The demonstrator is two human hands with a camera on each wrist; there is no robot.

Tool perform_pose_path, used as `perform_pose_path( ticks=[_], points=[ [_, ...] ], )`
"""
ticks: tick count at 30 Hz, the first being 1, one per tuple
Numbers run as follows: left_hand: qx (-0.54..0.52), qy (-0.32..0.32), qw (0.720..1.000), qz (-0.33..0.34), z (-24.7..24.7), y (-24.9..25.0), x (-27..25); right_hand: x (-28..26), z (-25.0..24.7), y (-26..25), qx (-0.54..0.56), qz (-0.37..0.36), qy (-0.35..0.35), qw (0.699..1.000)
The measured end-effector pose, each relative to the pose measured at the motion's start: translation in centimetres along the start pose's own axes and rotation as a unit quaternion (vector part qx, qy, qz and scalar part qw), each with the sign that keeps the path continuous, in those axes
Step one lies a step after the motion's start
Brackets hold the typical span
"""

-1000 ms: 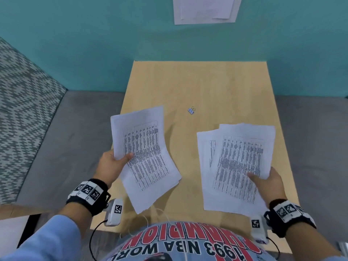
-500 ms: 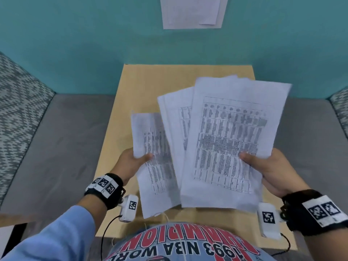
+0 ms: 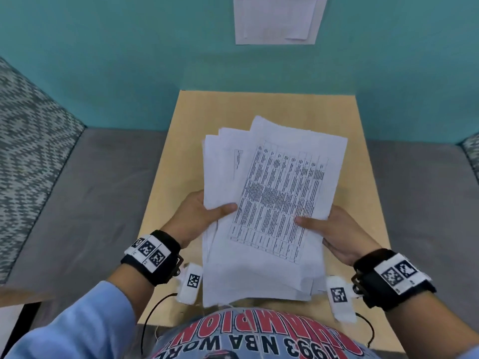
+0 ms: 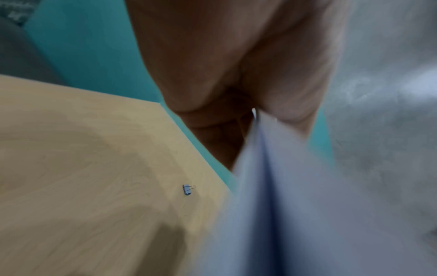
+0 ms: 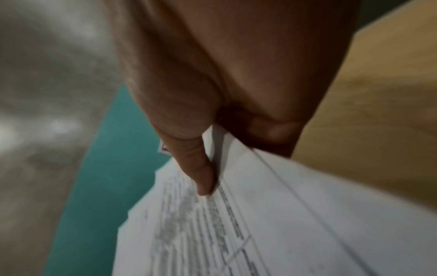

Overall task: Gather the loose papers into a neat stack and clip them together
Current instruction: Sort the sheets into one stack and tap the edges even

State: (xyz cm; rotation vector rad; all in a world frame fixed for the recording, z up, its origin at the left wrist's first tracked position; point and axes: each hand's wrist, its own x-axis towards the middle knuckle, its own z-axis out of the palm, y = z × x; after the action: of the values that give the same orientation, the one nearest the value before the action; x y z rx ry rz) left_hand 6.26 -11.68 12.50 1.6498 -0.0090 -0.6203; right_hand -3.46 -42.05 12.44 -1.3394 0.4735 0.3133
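Note:
Several printed papers (image 3: 272,193) overlap in a loose, fanned pile held above the wooden table (image 3: 363,156). My left hand (image 3: 199,216) pinches the pile's left edge, thumb on top. At the right edge my right hand (image 3: 334,229) pinches it the same way, its thumb (image 5: 201,173) lying on the top sheet (image 5: 260,224). The left wrist view shows the sheets (image 4: 295,214) blurred, and a small blue binder clip (image 4: 187,189) lying on the table (image 4: 82,168) beyond them. In the head view the papers hide the clip.
The table is narrow and butts against a teal wall (image 3: 129,47), where a few sheets (image 3: 277,19) are pinned. Grey floor (image 3: 90,190) lies on both sides, with patterned panels at the far left and right.
Both hands lifted their separate bundles off the table and brought them together; the right bundle now lies over the left one as a single fanned pile.

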Motion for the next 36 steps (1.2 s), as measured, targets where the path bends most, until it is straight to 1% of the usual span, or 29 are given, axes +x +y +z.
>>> perform_pose_path(
  ticks=[2,4,5,7,8,10,13,15,17,20,21,23,25,27,31,33,35,36],
  points=[
    [-0.013,0.032,0.999,0.024,0.1,0.3,-0.1,0.1,0.3,-0.3,-0.059,-0.066,0.023,0.996],
    [-0.029,0.052,0.997,0.057,0.0,0.2,0.0,-0.1,0.5,-0.5,-0.079,-0.12,0.055,0.988],
    [-0.029,0.051,0.996,0.066,0.1,0.0,0.2,-0.2,0.6,-0.4,-0.073,-0.145,0.071,0.984],
    [-0.01,0.041,0.997,0.065,0.2,-0.7,0.5,-0.3,0.9,0.2,-0.088,-0.173,0.109,0.975],
    [0.006,0.03,0.998,0.062,0.6,-1.1,0.6,0.0,1.0,0.8,-0.106,-0.169,0.125,0.972],
    [0.041,0.015,0.998,0.05,1.3,-2.2,1.0,0.7,1.1,2.3,-0.148,-0.14,0.13,0.97],
    [0.085,0.031,0.995,0.051,1.7,-3.6,1.4,2.2,1.1,4.5,-0.146,-0.097,0.132,0.976],
    [0.052,0.07,0.996,0.032,1.7,-3.7,1.7,2.7,1.3,4.8,-0.14,-0.109,0.14,0.974],
    [0.017,0.094,0.995,0.036,1.6,-3.2,1.7,2.7,1.5,4.1,-0.123,-0.134,0.152,0.971],
    [-0.02,0.092,0.994,0.056,1.7,-2.7,1.6,2.5,1.5,3.1,-0.1,-0.174,0.163,0.966],
    [-0.019,0.084,0.995,0.054,1.8,-2.8,1.5,2.7,1.3,3.3,-0.097,-0.17,0.166,0.967],
    [0.019,0.06,0.997,0.035,1.8,-3.3,1.5,3.1,0.7,4.0,-0.099,-0.13,0.166,0.972],
    [0.052,0.061,0.997,0.02,1.7,-3.8,1.7,3.4,0.4,4.6,-0.114,-0.096,0.167,0.975],
    [0.052,0.074,0.995,0.029,1.5,-3.4,1.6,3.4,0.2,4.4,-0.12,-0.102,0.173,0.972],
    [0.012,0.093,0.993,0.067,1.2,-2.5,1.6,2.6,0.1,3.1,-0.096,-0.163,0.175,0.966],
    [0.024,0.085,0.994,0.06,1.0,-2.6,1.8,2.5,0.2,3.2,-0.092,-0.159,0.169,0.968],
    [0.069,0.068,0.995,0.038,0.7,-3.0,2.1,2.8,0.1,3.8,-0.095,-0.137,0.16,0.973],
    [0.084,0.059,0.994,0.031,0.7,-3.2,2.3,2.9,0.1,4.0,-0.093,-0.126,0.167,0.974]
  ],
)
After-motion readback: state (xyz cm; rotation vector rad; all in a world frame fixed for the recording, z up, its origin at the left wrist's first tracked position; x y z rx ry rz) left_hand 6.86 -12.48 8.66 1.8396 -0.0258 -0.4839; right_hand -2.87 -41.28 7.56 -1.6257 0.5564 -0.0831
